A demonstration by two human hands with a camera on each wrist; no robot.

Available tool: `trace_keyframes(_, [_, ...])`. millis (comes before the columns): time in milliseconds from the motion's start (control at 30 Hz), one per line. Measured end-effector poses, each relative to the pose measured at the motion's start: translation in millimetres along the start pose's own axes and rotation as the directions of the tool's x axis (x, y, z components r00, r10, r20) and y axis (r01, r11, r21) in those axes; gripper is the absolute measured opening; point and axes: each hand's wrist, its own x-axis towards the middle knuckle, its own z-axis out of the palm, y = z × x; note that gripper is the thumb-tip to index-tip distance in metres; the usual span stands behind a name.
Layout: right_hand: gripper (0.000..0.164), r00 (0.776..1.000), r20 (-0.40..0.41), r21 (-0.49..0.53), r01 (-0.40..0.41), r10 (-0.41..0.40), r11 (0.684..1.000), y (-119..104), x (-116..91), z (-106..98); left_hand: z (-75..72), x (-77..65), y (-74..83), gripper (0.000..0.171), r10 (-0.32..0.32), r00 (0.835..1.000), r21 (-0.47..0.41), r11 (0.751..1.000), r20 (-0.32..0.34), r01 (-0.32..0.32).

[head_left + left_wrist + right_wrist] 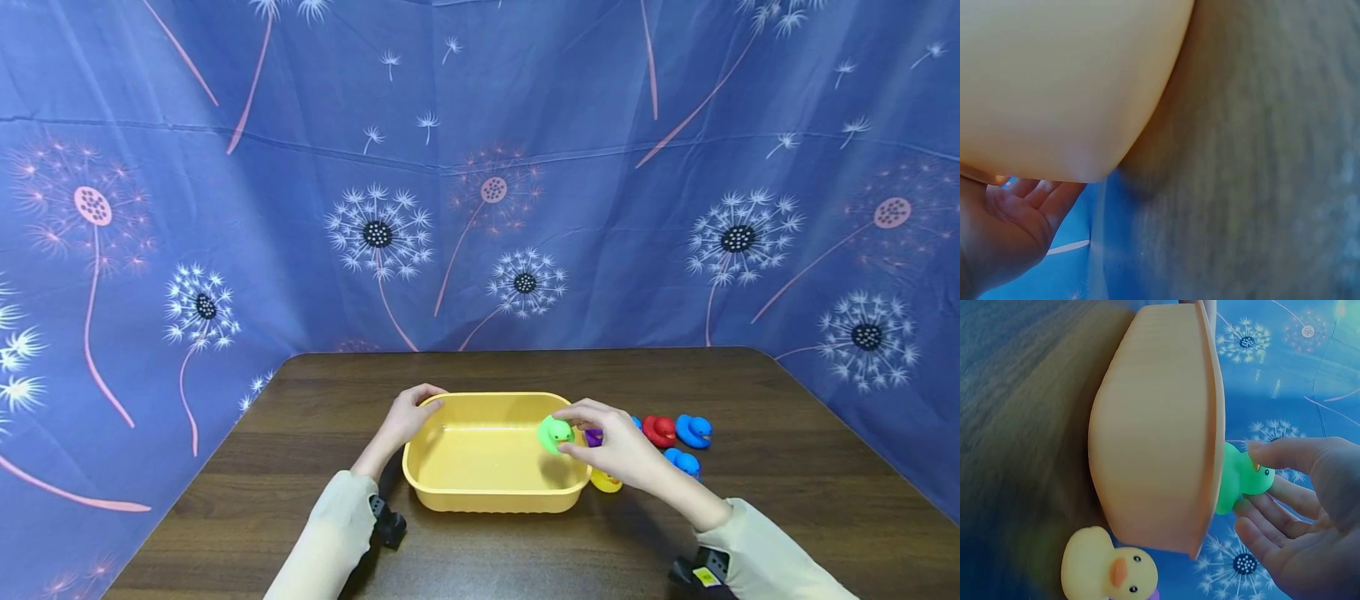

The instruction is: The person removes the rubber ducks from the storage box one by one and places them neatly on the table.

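Observation:
A green rubber duck (555, 434) is pinched between the thumb and fingers of my right hand (611, 439), over the right end of a yellow plastic tub (498, 502). In the right wrist view the green duck (1241, 478) shows just past the tub's rim, its lower part hidden behind the wall. My left hand (405, 417) grips the tub's far left corner, thumb at the rim. From the left wrist, the fingers of the left hand (1016, 225) show against the tub's outer wall (1066, 94). The tub's visible floor is bare.
Right of the tub lie a yellow duck (606, 481), a purple duck (593, 437) partly hidden by my hand, a red duck (659, 431) and several blue ducks (694, 431). All are on a dark wooden table (337, 375), with a blue dandelion-print cloth (450, 167) hanging behind.

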Motion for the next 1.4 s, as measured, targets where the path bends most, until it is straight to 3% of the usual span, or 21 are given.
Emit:
trace_keyframes(233, [0.038, 0.998, -0.037, -0.021, 0.051, -0.052, 0.998, 4.6, -4.4, -9.2, -0.7, -0.7, 1.1, 0.014, -0.004, 1.000, -0.001, 1.000, 0.003, 0.004])
trace_keyframes(1133, [0.035, 0.999, -0.031, -0.075, -0.041, 0.039, 0.996, 17.2, -18.8, -26.8, -0.3, 0.3, -0.1, 0.014, 0.000, 1.000, 0.008, 1.000, -0.005, 0.000])
trace_keyframes(1400, [0.034, 0.998, -0.063, -0.095, -0.018, 0.013, 0.995, 20.6, -22.9, -31.7, -0.1, 1.0, -0.7, 0.013, 0.009, 1.000, 0.001, 1.000, -0.006, -0.009])
